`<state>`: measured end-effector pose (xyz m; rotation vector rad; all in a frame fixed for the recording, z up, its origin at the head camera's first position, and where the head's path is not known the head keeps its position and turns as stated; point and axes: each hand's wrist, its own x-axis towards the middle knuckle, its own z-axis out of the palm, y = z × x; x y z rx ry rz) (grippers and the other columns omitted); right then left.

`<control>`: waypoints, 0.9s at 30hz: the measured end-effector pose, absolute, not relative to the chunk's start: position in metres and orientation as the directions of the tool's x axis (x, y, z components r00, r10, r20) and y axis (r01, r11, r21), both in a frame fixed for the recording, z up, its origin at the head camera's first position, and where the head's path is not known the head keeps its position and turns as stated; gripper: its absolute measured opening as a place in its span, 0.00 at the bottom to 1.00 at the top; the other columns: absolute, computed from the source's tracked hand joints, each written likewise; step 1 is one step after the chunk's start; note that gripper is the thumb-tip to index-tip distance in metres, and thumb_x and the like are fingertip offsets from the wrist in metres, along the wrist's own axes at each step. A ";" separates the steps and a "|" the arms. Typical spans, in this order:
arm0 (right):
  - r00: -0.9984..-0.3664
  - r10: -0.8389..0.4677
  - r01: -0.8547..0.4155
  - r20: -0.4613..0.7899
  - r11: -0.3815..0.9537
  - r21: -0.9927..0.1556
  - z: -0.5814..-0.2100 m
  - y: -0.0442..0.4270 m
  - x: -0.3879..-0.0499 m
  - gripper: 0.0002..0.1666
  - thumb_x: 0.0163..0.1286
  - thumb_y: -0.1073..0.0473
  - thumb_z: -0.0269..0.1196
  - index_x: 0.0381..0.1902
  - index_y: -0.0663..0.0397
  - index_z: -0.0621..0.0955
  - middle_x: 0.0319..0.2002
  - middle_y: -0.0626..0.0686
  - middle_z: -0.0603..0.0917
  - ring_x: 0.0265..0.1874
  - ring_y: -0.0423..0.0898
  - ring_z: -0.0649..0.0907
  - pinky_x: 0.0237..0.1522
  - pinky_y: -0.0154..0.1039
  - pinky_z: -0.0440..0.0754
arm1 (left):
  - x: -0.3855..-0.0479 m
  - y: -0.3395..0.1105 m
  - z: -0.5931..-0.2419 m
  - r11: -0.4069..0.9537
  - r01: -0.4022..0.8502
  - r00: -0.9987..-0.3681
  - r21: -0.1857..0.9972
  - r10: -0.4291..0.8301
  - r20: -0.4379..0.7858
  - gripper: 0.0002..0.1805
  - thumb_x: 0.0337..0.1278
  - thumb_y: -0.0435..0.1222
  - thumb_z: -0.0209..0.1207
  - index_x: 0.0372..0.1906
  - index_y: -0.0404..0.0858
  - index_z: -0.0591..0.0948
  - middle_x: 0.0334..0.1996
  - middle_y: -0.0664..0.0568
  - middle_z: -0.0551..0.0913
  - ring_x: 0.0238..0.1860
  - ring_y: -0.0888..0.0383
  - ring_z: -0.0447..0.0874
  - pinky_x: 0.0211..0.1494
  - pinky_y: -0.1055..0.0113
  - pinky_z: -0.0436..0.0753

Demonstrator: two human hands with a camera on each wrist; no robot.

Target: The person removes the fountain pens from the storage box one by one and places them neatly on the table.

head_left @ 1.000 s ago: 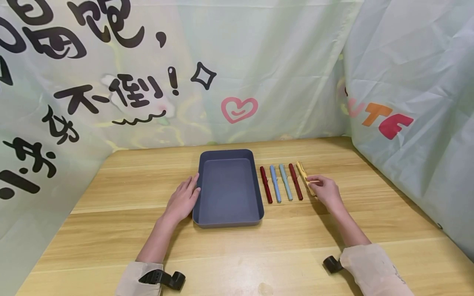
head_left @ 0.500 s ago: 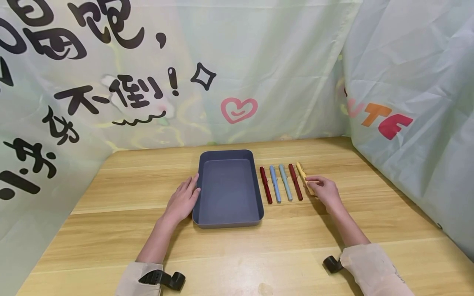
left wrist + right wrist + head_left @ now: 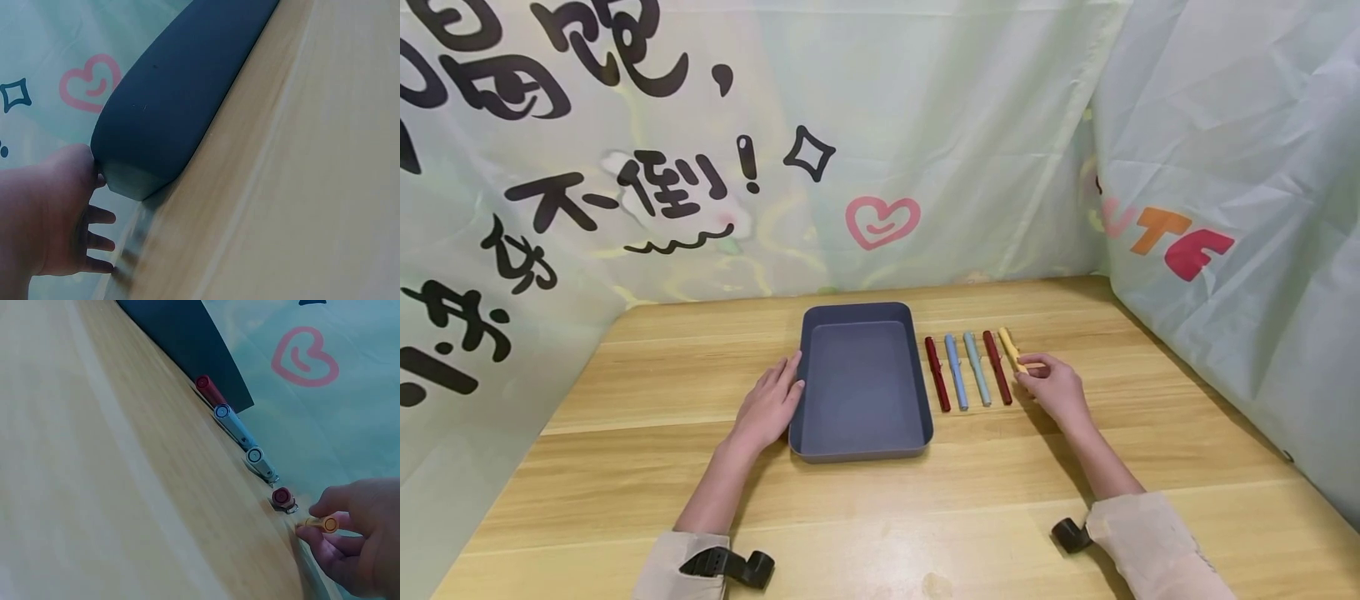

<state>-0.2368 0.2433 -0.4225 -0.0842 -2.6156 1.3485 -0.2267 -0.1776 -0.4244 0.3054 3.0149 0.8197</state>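
Observation:
At the right end of a row of pens, my right hand (image 3: 1055, 390) pinches a yellow pen (image 3: 1009, 345) between thumb and fingers. The right wrist view shows that pen's round end (image 3: 329, 524) amid the fingers; my hand hides part of its barrel. My left hand (image 3: 769, 404) rests along the left wall of a dark blue-grey rectangular tray (image 3: 861, 457), fingers extended. Left of the yellow pen lie a dark red pen (image 3: 997, 367), a pale green-blue pen (image 3: 977, 369), a blue pen (image 3: 957, 372) and another dark red pen (image 3: 937, 374), beside the tray.
Everything lies on a wood-grain table (image 3: 880, 525). A printed cloth (image 3: 970, 150) hangs along its back edge, and another cloth (image 3: 1240, 333) borders the right side. A black wrist camera (image 3: 752, 570) sits at the left cuff, another camera (image 3: 1071, 535) at the right.
The yellow pen has shifted slightly in my right hand: its clip and lower end, visible earlier, no longer show in the head view. My left hand and the tray keep their places.

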 end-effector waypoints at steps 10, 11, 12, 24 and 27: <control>-0.959 0.127 -0.094 0.252 0.698 -0.710 -0.424 0.243 -0.236 0.15 0.59 0.65 0.61 0.44 0.65 0.80 0.34 0.65 0.83 0.28 0.50 0.83 0.21 0.31 0.76 | -0.226 -0.178 -0.423 0.842 0.186 -0.981 0.506 0.191 0.044 0.29 0.71 0.45 0.35 0.73 0.44 0.47 0.69 0.36 0.49 0.66 0.35 0.46 0.62 0.39 0.51; -0.959 0.128 -0.092 0.252 0.702 -0.707 -0.424 0.243 -0.236 0.15 0.58 0.66 0.61 0.44 0.66 0.80 0.35 0.65 0.82 0.29 0.51 0.83 0.22 0.31 0.76 | -0.226 -0.178 -0.423 0.842 0.185 -0.981 0.506 0.190 0.043 0.29 0.71 0.45 0.35 0.73 0.44 0.47 0.69 0.36 0.49 0.66 0.35 0.46 0.62 0.38 0.51; -0.959 0.129 -0.090 0.251 0.704 -0.705 -0.425 0.243 -0.236 0.15 0.58 0.66 0.61 0.44 0.66 0.80 0.35 0.64 0.82 0.30 0.52 0.83 0.23 0.31 0.76 | -0.226 -0.178 -0.423 0.842 0.184 -0.981 0.507 0.189 0.041 0.29 0.71 0.45 0.35 0.73 0.45 0.47 0.69 0.36 0.49 0.66 0.35 0.46 0.62 0.38 0.51; -0.963 0.114 -0.082 0.245 0.741 -0.667 -0.424 0.243 -0.237 0.18 0.56 0.65 0.62 0.45 0.67 0.79 0.36 0.65 0.82 0.34 0.57 0.82 0.33 0.44 0.78 | -0.225 -0.178 -0.422 0.842 0.182 -0.981 0.508 0.187 0.043 0.29 0.71 0.45 0.35 0.73 0.44 0.47 0.69 0.36 0.49 0.66 0.35 0.45 0.62 0.39 0.51; -0.961 0.119 -0.079 0.248 0.746 -0.662 -0.424 0.244 -0.237 0.18 0.56 0.66 0.61 0.46 0.67 0.79 0.36 0.65 0.82 0.34 0.56 0.82 0.30 0.41 0.78 | -0.225 -0.177 -0.422 0.844 0.185 -0.981 0.503 0.188 0.046 0.29 0.71 0.45 0.35 0.73 0.44 0.47 0.69 0.36 0.49 0.66 0.35 0.46 0.62 0.39 0.51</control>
